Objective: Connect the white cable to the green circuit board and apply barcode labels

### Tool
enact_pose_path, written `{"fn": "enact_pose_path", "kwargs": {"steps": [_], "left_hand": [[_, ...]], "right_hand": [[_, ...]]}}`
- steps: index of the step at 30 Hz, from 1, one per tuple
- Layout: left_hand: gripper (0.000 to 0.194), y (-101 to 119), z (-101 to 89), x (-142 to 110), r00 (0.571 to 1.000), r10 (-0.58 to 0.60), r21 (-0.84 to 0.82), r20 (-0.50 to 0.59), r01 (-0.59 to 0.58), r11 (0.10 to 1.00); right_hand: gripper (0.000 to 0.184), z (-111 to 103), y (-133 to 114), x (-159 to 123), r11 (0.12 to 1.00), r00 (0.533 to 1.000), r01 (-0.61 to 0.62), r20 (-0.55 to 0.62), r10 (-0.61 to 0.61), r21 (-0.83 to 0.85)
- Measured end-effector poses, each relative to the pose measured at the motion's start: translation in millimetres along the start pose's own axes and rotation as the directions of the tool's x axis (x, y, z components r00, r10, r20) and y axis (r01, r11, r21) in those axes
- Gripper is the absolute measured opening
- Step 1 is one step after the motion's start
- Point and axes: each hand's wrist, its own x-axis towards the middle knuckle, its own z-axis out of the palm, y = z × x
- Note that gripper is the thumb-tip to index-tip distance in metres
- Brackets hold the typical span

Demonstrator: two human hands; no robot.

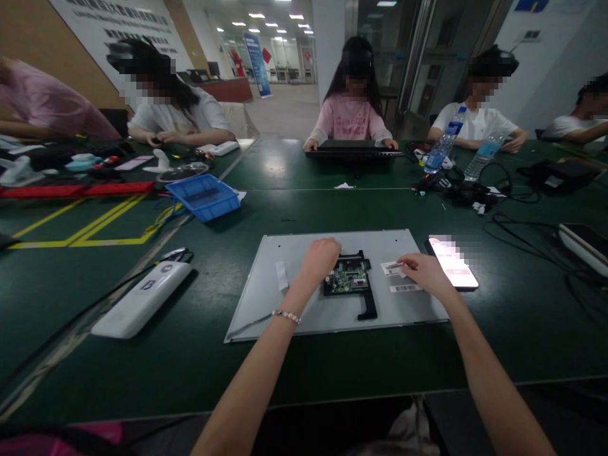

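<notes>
A flat grey-white panel [304, 316] lies on the table in front of me. On its middle sits a green circuit board [349, 282] within a black plastic bracket [368, 307]. My left hand [323, 254] is closed at the bracket's upper left corner; its fingertips are turned away, so what they grip is hidden. My right hand [422, 269] pinches a small thin metallic-looking piece [395, 265] above a white label [388, 271] on the panel's right side. A barcode strip [403, 289] is just below that hand. A white strip [282, 275] is on the panel's left part.
Right of the panel lies a lit phone [453, 263]. A white power bank [142, 301] with a cable is at left, a blue tray [206, 197] behind it. Water bottles [445, 142] and black cables stand at back right. Several people sit opposite, one holding a dark screen [354, 152].
</notes>
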Motion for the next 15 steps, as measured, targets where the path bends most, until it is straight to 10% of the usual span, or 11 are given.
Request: {"fn": "enact_pose_path", "kwargs": {"steps": [15], "left_hand": [[0.019, 86.1, 15.9, 55.0, 0.979, 0.205, -0.030, -0.020, -0.205, 0.978]], "right_hand": [[0.026, 2.7, -1.7, 2.1, 0.998, 0.999, 0.039, -0.024, -0.038, 0.042]]}}
